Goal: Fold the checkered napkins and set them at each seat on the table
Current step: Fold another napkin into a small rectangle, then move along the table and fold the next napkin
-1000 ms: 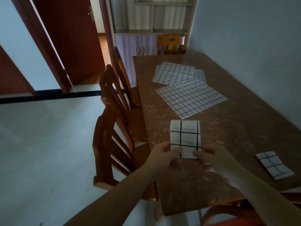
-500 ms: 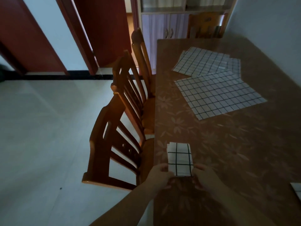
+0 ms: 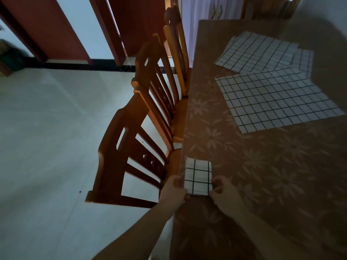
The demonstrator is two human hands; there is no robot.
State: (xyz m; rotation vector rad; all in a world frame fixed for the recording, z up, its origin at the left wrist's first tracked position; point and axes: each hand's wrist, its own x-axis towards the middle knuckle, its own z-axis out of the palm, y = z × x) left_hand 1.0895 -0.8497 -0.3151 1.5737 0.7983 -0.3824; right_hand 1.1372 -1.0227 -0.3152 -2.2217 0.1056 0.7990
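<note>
Dim room, doorway daylight, wide-angle warp, edges blurred.

Dim room: pale tiled floor (image 3: 47,147), three slatted brown wooden chairs (image 3: 131,147) beside the floral brown counter (image 3: 262,175), dark red door (image 3: 62,29) beyond.

You see a white folded napkin (image 3: 198,177) with black grid lines on the brown flower-patterned bench (image 3: 272,166); at two o'clock, matching checked napkins (image 3: 277,102); at ten o'clock, orange-brown chairs (image 3: 131,147).
</note>
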